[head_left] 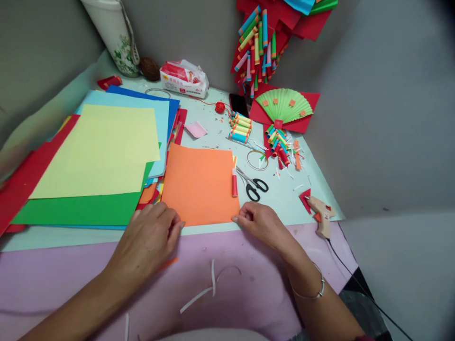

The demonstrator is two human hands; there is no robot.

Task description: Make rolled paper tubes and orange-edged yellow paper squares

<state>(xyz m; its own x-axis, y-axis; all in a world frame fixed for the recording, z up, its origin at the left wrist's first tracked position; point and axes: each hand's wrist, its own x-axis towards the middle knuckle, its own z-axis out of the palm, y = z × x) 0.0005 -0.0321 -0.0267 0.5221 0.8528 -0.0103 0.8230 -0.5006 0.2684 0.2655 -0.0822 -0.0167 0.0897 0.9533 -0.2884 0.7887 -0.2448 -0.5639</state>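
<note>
A square sheet of orange paper (199, 184) lies flat on the pale green table cover, its near edge toward me. My left hand (152, 232) pinches that edge near its left corner, fingers curled and thumb on the paper. At the right corner, my right hand (261, 222) holds the sheet between thumb and fingers; a thin bracelet circles that wrist. On the sheet's right edge rests a small red paper roll (234, 183). Black-handled scissors (253, 184) lie just to its right, partly spread.
Coloured paper sheets (103, 151) are stacked at left. A glue gun (322, 215) with a cord lies at right. Farther back are a green paper fan (284, 105), several small paper rolls (241, 127), a tape ring (258, 160), a tissue pack (184, 79), a phone (239, 104) and a white tumbler (115, 38).
</note>
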